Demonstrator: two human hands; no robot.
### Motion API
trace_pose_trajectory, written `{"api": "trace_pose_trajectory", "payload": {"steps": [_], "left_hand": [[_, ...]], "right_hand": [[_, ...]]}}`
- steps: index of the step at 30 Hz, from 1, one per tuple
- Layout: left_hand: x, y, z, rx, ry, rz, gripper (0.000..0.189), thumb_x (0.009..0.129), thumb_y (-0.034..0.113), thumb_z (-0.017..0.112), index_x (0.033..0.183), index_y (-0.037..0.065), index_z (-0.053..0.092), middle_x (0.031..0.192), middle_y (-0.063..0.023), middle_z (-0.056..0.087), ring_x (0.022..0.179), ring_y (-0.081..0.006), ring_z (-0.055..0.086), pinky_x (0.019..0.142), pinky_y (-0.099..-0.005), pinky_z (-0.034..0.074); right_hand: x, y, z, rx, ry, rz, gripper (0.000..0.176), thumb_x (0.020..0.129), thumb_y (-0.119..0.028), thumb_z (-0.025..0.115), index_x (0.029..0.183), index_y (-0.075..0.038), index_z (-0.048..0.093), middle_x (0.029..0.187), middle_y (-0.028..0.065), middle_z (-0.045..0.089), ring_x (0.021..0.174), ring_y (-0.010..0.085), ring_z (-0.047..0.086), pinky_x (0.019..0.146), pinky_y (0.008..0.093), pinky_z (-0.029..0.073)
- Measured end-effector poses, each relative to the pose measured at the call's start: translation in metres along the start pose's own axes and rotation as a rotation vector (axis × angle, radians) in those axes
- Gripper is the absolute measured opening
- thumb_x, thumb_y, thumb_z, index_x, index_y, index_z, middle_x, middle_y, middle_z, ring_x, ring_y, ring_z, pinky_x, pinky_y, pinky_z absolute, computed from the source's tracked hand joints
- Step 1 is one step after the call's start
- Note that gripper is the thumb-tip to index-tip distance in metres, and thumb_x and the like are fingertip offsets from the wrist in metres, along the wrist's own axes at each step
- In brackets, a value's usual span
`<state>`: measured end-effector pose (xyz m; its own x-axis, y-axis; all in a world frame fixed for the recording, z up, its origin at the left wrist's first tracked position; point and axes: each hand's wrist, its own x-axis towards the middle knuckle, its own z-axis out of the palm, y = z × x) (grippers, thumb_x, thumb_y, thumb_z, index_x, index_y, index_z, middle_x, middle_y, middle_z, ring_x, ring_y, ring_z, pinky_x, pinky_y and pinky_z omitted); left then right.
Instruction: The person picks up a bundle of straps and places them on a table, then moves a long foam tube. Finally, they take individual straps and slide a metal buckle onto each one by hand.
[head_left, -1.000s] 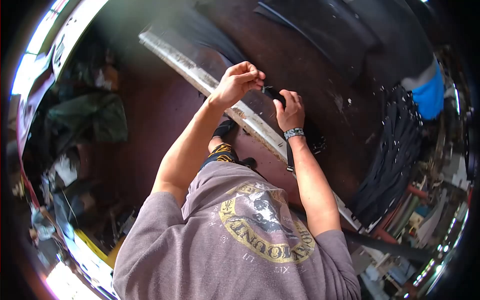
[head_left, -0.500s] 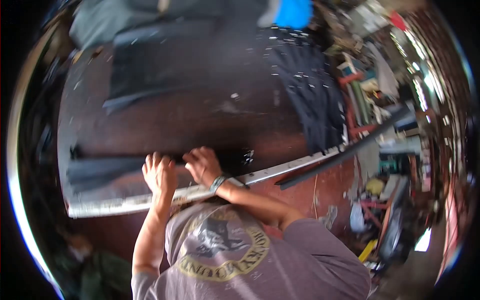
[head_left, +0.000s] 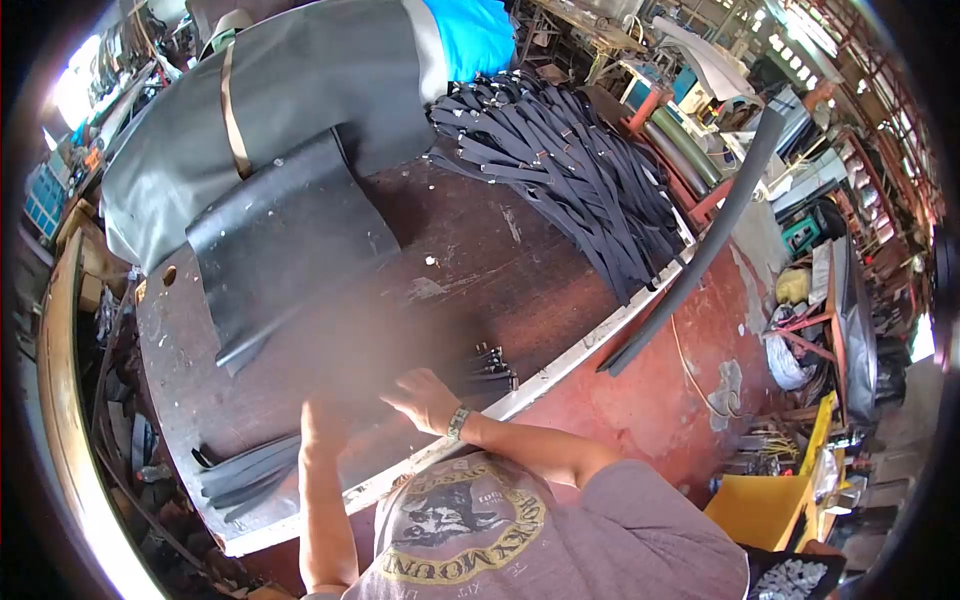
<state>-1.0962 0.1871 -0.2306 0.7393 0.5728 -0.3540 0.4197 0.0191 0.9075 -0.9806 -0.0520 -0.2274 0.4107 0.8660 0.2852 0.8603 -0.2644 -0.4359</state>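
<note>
My left hand (head_left: 324, 428) is over the bundle of black strips (head_left: 250, 478) near the table's front edge, its fingers lost in a blurred patch. My right hand (head_left: 428, 400) lies a little to the right over the same bundle, fingers partly visible and apart, a watch on the wrist. To the left, the strips' loose ends fan out on the tabletop. Their other ends, with small shiny metal bits (head_left: 492, 366), show just beyond my right hand. The blur covers the middle of the bundle.
A black sheet (head_left: 295, 225) lies farther back on the dark table (head_left: 470, 235), before a large black roll (head_left: 320, 85). A heap of black straps (head_left: 560, 150) fills the right side. One long black strip (head_left: 700, 255) juts past the pale table edge. Cluttered shelves stand right.
The view has shifted, showing more of the roll and the strap heap. My hands stay over the strips, the right hand's fingers now less bent; the left's are blurred.
</note>
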Motion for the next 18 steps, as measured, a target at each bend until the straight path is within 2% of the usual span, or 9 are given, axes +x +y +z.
{"api": "trace_pose_trajectory", "payload": {"steps": [2,3,5,8,11,13,14,16,18], "left_hand": [[0.004,0.044,-0.022,-0.552,-0.065,-0.045,0.022,0.087,0.019,0.057,0.082,-0.001,0.065,0.085,-0.0121,0.068,0.075,-0.0204,0.061,0.064,-0.0325,0.047],[0.0,0.08,-0.048,-1.145,-0.148,-0.178,0.023,0.089,0.019,0.055,0.088,-0.002,0.065,0.09,-0.0133,0.068,0.081,-0.0216,0.063,0.069,-0.0336,0.05],[0.016,0.119,-0.101,-1.425,-0.193,0.126,0.009,0.093,0.014,0.061,0.095,0.007,0.067,0.103,-0.01,0.069,0.099,-0.022,0.066,0.088,-0.0363,0.056],[0.044,0.174,-0.112,-0.777,-0.086,0.563,0.024,0.094,0.018,0.065,0.112,0.002,0.067,0.114,-0.0137,0.068,0.099,-0.0205,0.065,0.087,-0.036,0.055],[0.112,0.129,-0.107,0.046,0.034,0.272,0.044,0.09,0.019,0.072,0.128,-0.001,0.063,0.13,-0.0194,0.062,0.108,-0.0285,0.064,0.097,-0.0415,0.053],[0.129,0.048,-0.077,0.649,0.352,0.492,0.049,0.089,0.02,0.073,0.132,0.0,0.062,0.126,-0.0229,0.065,0.11,-0.0375,0.063,0.099,-0.0474,0.05],[0.106,0.047,-0.055,0.659,0.391,0.75,0.048,0.088,0.02,0.073,0.131,0.0,0.063,0.125,-0.0248,0.065,0.115,-0.0422,0.062,0.1,-0.0513,0.049],[0.007,0.108,-0.013,0.801,0.032,0.65,0.057,0.084,0.029,0.079,0.133,0.004,0.062,0.143,-0.0209,0.057,0.133,-0.0403,0.053,0.108,-0.0524,0.045],[-0.046,0.053,0.012,0.969,0.104,0.703,0.07,0.077,0.038,0.085,0.136,0.01,0.062,0.144,-0.0168,0.057,0.136,-0.0391,0.05,0.111,-0.0567,0.038]], "right_hand": [[0.003,0.007,-0.002,0.027,0.039,-0.052,0.043,0.087,-0.014,0.067,0.13,-0.016,0.065,0.114,0.0107,0.062,0.113,0.0294,0.056,0.106,0.0452,0.04],[0.003,0.008,-0.001,0.041,0.052,-0.075,0.044,0.086,-0.014,0.067,0.13,-0.016,0.065,0.114,0.0108,0.061,0.113,0.0295,0.056,0.106,0.045,0.04],[0.007,0.006,-0.01,0.051,0.054,-0.083,0.044,0.086,-0.013,0.066,0.13,-0.016,0.065,0.112,0.0115,0.061,0.11,0.0304,0.056,0.104,0.0451,0.042],[0.018,0.012,-0.009,0.029,0.048,-0.094,0.042,0.085,-0.013,0.066,0.126,-0.016,0.068,0.109,0.0102,0.061,0.107,0.0295,0.056,0.102,0.0451,0.043],[0.032,0.016,-0.004,0.054,0.002,-0.057,0.042,0.085,-0.013,0.065,0.127,-0.016,0.068,0.109,0.0091,0.061,0.107,0.0292,0.056,0.103,0.0462,0.042],[0.034,0.011,-0.01,-0.037,0.063,-0.047,0.044,0.083,-0.013,0.067,0.127,-0.017,0.068,0.109,0.0089,0.061,0.107,0.0289,0.057,0.102,0.0466,0.042],[0.036,0.005,-0.021,-0.052,0.046,0.016,0.044,0.083,-0.013,0.068,0.127,-0.018,0.068,0.11,0.0084,0.062,0.108,0.0288,0.057,0.101,0.0471,0.042],[0.04,-0.004,-0.03,-0.069,0.071,0.073,0.044,0.082,-0.015,0.07,0.125,-0.019,0.068,0.111,0.0073,0.061,0.108,0.0288,0.058,0.098,0.0483,0.043],[0.034,0.004,-0.026,-0.083,0.122,0.047,0.044,0.082,-0.016,0.071,0.126,-0.021,0.069,0.113,0.0071,0.061,0.11,0.0291,0.058,0.097,0.0494,0.043]]}}
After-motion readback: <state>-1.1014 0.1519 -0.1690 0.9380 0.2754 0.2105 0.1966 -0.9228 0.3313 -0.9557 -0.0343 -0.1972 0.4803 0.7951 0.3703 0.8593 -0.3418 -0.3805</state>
